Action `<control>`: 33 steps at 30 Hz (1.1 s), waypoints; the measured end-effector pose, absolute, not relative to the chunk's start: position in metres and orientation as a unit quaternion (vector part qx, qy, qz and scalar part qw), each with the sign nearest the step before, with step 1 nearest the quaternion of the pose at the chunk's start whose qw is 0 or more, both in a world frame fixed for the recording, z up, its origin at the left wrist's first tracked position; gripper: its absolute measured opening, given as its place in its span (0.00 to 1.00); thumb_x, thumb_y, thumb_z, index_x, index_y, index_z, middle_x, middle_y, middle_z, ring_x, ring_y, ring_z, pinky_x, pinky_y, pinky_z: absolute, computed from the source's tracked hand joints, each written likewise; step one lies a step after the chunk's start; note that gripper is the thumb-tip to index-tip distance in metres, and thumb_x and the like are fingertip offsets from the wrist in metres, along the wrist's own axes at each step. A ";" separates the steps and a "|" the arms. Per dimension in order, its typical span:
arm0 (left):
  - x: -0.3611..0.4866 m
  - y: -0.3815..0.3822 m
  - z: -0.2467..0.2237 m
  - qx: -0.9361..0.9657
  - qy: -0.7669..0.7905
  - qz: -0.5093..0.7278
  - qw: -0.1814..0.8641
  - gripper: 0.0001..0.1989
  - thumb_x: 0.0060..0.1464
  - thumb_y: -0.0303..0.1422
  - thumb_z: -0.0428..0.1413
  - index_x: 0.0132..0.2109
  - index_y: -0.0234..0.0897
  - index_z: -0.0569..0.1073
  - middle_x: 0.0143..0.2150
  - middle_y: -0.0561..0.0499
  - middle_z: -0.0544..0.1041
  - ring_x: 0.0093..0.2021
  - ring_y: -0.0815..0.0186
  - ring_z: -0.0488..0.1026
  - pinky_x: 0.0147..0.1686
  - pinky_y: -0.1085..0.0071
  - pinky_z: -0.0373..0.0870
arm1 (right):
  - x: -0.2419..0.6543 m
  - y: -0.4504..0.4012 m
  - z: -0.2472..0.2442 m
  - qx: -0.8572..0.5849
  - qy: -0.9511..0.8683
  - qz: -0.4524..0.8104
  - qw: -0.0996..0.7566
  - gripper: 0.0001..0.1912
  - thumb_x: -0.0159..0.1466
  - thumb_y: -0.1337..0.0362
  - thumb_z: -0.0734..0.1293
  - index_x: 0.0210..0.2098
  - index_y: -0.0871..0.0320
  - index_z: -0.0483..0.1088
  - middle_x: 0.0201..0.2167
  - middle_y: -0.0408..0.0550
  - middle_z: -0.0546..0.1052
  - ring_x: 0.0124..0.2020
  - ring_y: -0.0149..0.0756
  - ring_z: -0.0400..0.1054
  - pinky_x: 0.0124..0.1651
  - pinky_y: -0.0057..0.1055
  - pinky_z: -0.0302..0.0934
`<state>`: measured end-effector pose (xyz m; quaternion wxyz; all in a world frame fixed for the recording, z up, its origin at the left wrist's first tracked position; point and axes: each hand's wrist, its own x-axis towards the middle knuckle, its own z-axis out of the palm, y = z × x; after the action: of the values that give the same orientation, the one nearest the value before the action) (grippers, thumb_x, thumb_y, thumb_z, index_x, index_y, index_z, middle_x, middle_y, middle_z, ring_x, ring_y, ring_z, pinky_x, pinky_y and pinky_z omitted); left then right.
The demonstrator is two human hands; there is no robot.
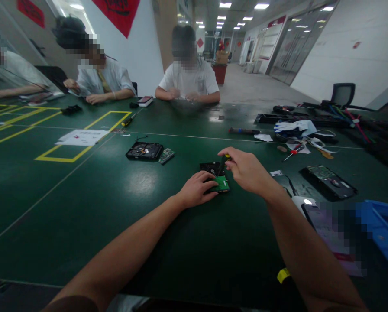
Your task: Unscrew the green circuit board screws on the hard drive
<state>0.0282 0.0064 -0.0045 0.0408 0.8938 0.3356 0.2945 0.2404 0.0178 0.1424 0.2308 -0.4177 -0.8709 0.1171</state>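
Note:
A small black hard drive (210,167) with a green circuit board (223,183) lies on the dark green table in front of me. My left hand (198,188) rests on its left side, fingers spread over the board's edge. Above the drive's right side, my right hand (242,168) is closed around a screwdriver (222,165) with a black and yellow handle. The screwdriver stands nearly upright, its tip pointing down at the drive; whether it sits in a screw is too small to tell.
An open drive (144,151) and a loose circuit board (166,155) lie left of centre. Right are another drive (328,182), a phone (330,234), a blue crate (384,234) and a red screwdriver (293,152). Several people sit across the green table (93,216).

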 end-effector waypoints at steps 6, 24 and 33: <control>0.028 0.007 -0.005 0.894 0.334 0.295 0.039 0.17 0.64 0.43 0.58 0.54 0.40 0.77 0.56 0.42 0.74 0.58 0.53 0.71 0.57 0.52 0.72 | 0.240 0.023 0.138 -0.431 -0.869 0.062 0.235 0.15 0.68 0.72 0.60 0.52 0.56 0.71 0.50 0.55 0.79 0.50 0.46 0.73 0.53 0.42 0.63; 0.029 0.006 -0.004 0.895 0.335 0.293 0.036 0.17 0.65 0.44 0.57 0.53 0.39 0.78 0.57 0.42 0.74 0.57 0.53 0.71 0.57 0.53 0.72 | 0.236 0.014 0.142 -0.414 -0.867 0.086 0.261 0.14 0.70 0.67 0.63 0.53 0.56 0.74 0.51 0.52 0.80 0.50 0.45 0.74 0.54 0.42 0.66; 0.028 0.005 -0.003 0.896 0.334 0.290 0.042 0.20 0.62 0.44 0.60 0.55 0.38 0.77 0.55 0.41 0.74 0.56 0.52 0.71 0.57 0.53 0.71 | 0.241 0.018 0.140 -0.412 -0.877 0.061 0.238 0.16 0.69 0.73 0.60 0.53 0.55 0.71 0.50 0.52 0.79 0.49 0.45 0.74 0.52 0.41 0.64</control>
<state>0.0275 0.0049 -0.0030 0.0419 0.8960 0.3339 0.2897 0.2408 0.0178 0.1396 0.2381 -0.4122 -0.8773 0.0610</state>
